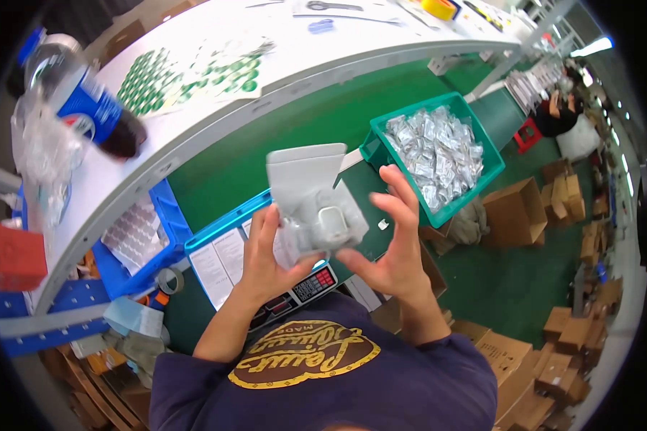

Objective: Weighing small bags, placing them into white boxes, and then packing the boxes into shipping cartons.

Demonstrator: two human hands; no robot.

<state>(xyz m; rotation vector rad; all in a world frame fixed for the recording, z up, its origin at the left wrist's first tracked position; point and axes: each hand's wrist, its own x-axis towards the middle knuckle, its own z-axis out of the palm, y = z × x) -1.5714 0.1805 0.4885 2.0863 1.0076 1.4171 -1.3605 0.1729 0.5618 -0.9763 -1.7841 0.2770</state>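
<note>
A small white carton (305, 171) is held up in front of me with its lid flap raised. Inside it sits a rounded white device (332, 223), with what looks like clear plastic wrap beside it. My left hand (263, 262) grips the carton's left side, fingers behind and thumb along the lower edge. On the other side, my right hand (404, 255) has its fingers spread apart. Its thumb is close to the carton's lower right corner; whether it touches is unclear. Below the carton lies a weighing scale (310, 286) with a keypad, partly covered by my left forearm.
At the right stands a green bin (494, 164) full of small clear-bagged parts. A blue tray with printed leaflets (217, 264) is at the left. A raised white shelf (194, 36) carries green round stickers (151, 82) and a cola bottle (86, 100). Cardboard boxes (514, 212) stand on the floor.
</note>
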